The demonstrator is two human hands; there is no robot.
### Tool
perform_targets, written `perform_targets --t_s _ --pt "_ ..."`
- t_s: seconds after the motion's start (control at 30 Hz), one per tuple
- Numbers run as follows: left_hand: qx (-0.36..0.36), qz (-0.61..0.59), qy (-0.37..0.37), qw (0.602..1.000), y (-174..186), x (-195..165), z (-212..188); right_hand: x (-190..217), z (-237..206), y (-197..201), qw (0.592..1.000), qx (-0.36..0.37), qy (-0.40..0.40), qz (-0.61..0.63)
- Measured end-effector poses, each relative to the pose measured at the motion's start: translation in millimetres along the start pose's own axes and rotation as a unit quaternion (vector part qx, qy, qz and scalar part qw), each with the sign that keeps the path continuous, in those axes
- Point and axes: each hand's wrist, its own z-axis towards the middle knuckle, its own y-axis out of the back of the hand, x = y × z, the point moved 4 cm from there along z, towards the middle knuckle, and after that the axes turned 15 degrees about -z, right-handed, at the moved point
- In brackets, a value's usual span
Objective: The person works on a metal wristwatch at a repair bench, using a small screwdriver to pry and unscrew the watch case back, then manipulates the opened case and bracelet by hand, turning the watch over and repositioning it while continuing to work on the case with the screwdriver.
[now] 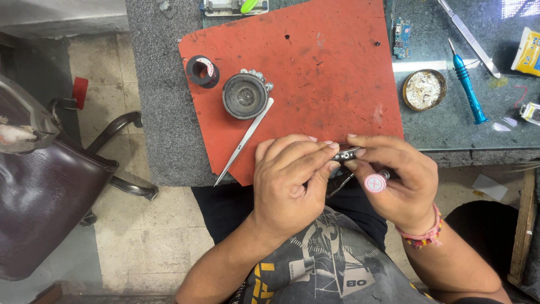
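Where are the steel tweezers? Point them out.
The tweezers lie slanted on the red mat, below the round grey holder, left of the left hand.

Lay on the mat (315, 67): spool (202, 71) left of round holder (244, 96), tweezers (244, 141) just beside it; tin (424, 89) and screwdriver (466, 83) on counter (157, 112) right.

Both hands meeting just below red mat's (315, 67) near edge: left hand (287, 183) & right hand (394, 183) pinching small metal part (346, 153) betw. fingertips. Right hand also gripping tool w/ round white end cap (375, 182). Tweezers (244, 141) lying on mat, left of hands.
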Motion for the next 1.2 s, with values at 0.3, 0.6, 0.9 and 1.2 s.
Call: perform_targets --t_s 0.3,0.6,0.9,1.2 --pt "-0.001 0.000 0.000 1.000 0 0 0 2 -2 0 0.998 -0.030 0.060 -0.021" --pt "0.016 0.025 -0.073 0.997 0 1 -11 -9 -12 -2 0.993 -0.028 0.110 -0.037" --pt "0.045 0.019 -0.209 0.977 4 9 -26 -16 -31 2 0.997 0.055 -0.045 0.036" --pt "0.087 -0.081 -0.215 0.969 1 17 -35 -15 -20 11 0.968 0.186 -0.046 0.164"
